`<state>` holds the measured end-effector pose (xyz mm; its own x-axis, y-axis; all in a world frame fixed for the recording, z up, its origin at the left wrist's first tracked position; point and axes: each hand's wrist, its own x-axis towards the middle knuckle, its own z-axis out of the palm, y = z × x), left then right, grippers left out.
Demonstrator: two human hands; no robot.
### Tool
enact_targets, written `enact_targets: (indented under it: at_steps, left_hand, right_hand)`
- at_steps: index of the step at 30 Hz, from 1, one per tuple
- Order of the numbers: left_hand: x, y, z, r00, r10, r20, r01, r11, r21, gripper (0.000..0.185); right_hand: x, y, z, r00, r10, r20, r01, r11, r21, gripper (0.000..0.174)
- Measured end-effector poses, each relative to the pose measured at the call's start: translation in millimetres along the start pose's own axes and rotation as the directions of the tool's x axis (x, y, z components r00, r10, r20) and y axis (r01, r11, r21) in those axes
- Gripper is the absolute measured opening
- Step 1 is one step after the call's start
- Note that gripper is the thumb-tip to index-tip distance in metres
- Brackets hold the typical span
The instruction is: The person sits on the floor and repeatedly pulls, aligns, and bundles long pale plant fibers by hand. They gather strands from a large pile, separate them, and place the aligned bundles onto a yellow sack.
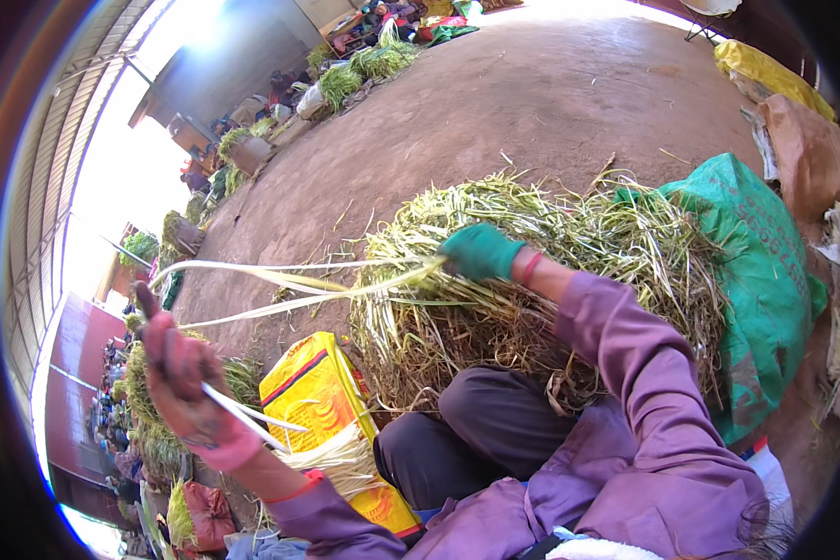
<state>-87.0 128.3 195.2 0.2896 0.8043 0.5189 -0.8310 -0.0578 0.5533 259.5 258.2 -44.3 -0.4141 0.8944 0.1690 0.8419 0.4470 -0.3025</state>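
Note:
My right hand (pixel 481 252), in a green glove, is closed around the leafy ends of several long pale plant stalks (pixel 315 288). These stretch leftward in loose loops to my left hand (pixel 185 374), which wears a worn pink glove and grips their other part. White stalk ends (pixel 248 414) stick out below the left palm. Under my right hand lies a large heap of green and yellowish stalks with brown roots (pixel 455 336). A bundle of clean white stalks (pixel 343 455) rests on a yellow printed sack (pixel 315 392) beside my knees.
A green woven sack (pixel 756 280) bearing print stands against the heap's right side. Brown and yellow sacks (pixel 777 77) lie farther right. Bundles of greens (pixel 339 84) and seated people line the far left side. A red bag (pixel 208 514) sits at lower left on the concrete floor (pixel 532 91).

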Motion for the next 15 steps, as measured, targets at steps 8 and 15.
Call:
enact_targets:
  at_steps: [8, 15]
  left_hand:
    - [94.8, 53.0, -70.1, 0.997, -0.033, -0.066, 0.036, 0.999, 0.037, 0.02]
    - [146.3, 59.7, -96.0, 0.973, 0.2, -0.111, -0.118, 0.857, 0.501, 0.011]
  right_hand:
    - [-83.1, 153.6, -45.0, 0.867, 0.417, -0.273, -0.349, 0.899, 0.265, 0.031]
    - [-144.0, 203.9, 47.3, 0.659, 0.679, -0.324, -0.532, 0.725, 0.438, 0.029]
